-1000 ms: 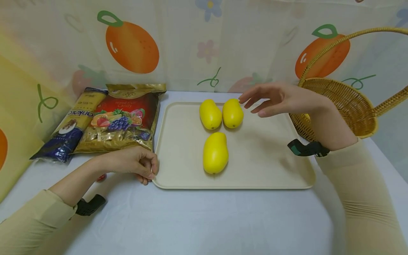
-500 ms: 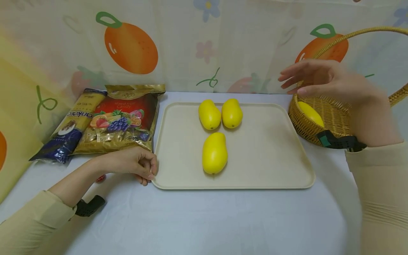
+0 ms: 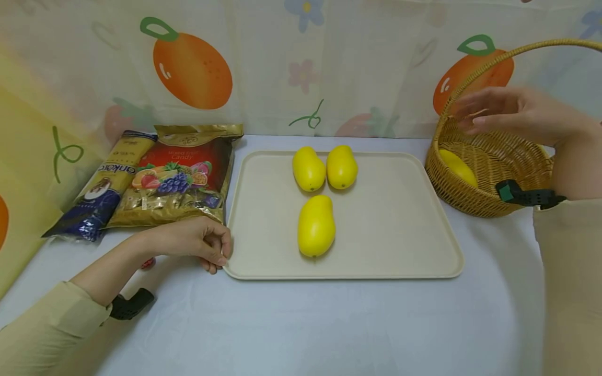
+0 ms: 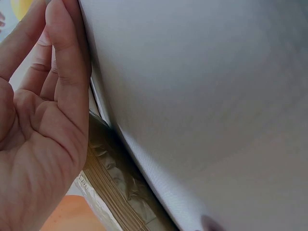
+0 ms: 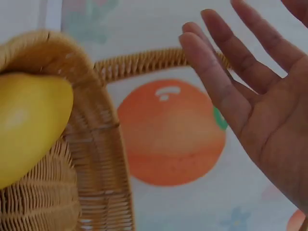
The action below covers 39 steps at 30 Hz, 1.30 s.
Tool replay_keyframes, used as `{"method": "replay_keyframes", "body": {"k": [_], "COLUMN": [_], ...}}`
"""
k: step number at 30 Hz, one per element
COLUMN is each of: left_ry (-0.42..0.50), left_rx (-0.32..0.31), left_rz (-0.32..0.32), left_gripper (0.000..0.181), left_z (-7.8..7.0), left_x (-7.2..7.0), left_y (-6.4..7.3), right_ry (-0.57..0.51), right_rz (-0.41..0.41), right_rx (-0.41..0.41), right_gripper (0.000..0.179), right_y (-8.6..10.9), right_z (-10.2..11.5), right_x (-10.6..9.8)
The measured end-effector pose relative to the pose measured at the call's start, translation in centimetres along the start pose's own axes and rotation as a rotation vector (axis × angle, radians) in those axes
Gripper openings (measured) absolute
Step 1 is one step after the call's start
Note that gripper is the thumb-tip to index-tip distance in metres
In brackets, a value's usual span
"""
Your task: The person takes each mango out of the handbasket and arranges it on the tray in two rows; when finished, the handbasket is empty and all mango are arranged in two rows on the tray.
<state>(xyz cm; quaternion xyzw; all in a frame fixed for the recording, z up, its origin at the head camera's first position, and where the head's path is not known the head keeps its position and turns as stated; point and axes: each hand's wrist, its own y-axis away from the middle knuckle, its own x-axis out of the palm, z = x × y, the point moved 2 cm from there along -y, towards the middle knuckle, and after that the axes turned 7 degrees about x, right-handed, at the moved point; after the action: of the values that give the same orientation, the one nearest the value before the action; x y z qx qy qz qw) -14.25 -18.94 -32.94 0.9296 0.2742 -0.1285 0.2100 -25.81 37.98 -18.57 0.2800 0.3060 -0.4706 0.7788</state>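
My left hand (image 3: 190,241) pinches the rim of the beige tray (image 3: 392,230) at its near left corner, with the fingers curled and the thumb against the edge. On the tray lie two yellow mangoes side by side, a left one (image 3: 309,168) and a right one (image 3: 342,167), with a third mango (image 3: 316,226) nearer to me. My right hand (image 3: 512,114) hovers over the wicker basket (image 3: 439,177), holding nothing. Its fingers spread loosely in the right wrist view. Inside the basket another yellow mango (image 5: 31,125) rests against the left wall.
Left of the tray lie a red and gold candy bag (image 3: 176,180) and a blue and gold packet (image 3: 101,185). A small red item (image 3: 148,263) sits under my left forearm. The basket's tall handle (image 3: 508,55) arches up, and a printed curtain (image 3: 263,68) hangs behind.
My right hand has moved right from beside the tray's back mangoes to above the basket, uncovering the mango inside. The left hand stays at the tray's corner.
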Motion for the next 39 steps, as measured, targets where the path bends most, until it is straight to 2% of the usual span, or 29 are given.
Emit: {"method": "replay_keyframes", "body": {"k": [3,8,13,16,21,24,27,34,39], "left_ry": [0.003,0.012,0.013,0.011,0.014,0.018,0.015,0.013,0.015], "left_rx": [0.0,-0.008,-0.005,-0.003,-0.002,-0.002,-0.004,-0.009,-0.015], "left_rz": [0.0,0.001,-0.001,-0.002,0.001,0.006,0.008,0.006,0.004], "left_gripper": [0.021,0.02,0.02,0.02,0.02,0.021,0.02,0.02,0.02], "left_z": [0.0,0.2,0.2,0.1,0.1,0.1,0.1,0.1,0.1], "left_x": [0.0,0.0,0.0,0.0,0.1,0.1,0.0,0.0,0.0], "left_y": [0.1,0.2,0.2,0.2,0.2,0.1,0.1,0.2,0.2], "right_ry": [-0.025,-0.172,-0.29,-0.336,-0.254,-0.219,-0.224,-0.278,-0.28], "right_rz": [0.03,0.081,0.159,0.176,0.206,0.241,0.283,0.444,0.51], "right_rx": [0.039,0.081,0.1,0.111,0.155,0.214,0.26,0.302,0.391], "right_gripper": [0.045,0.044,0.045,0.045,0.052,0.055,0.057,0.054,0.059], "right_y": [-0.4,-1.5,-2.5,-3.0,-3.4,-3.3,-3.2,-2.7,-2.5], "right_z": [-2.0,-4.9,-6.7,-7.3,-7.9,-8.2,-8.5,-9.3,-10.0], "right_x": [-0.4,-0.9,-1.1,-1.1,-0.5,-0.2,0.0,0.4,1.1]}}
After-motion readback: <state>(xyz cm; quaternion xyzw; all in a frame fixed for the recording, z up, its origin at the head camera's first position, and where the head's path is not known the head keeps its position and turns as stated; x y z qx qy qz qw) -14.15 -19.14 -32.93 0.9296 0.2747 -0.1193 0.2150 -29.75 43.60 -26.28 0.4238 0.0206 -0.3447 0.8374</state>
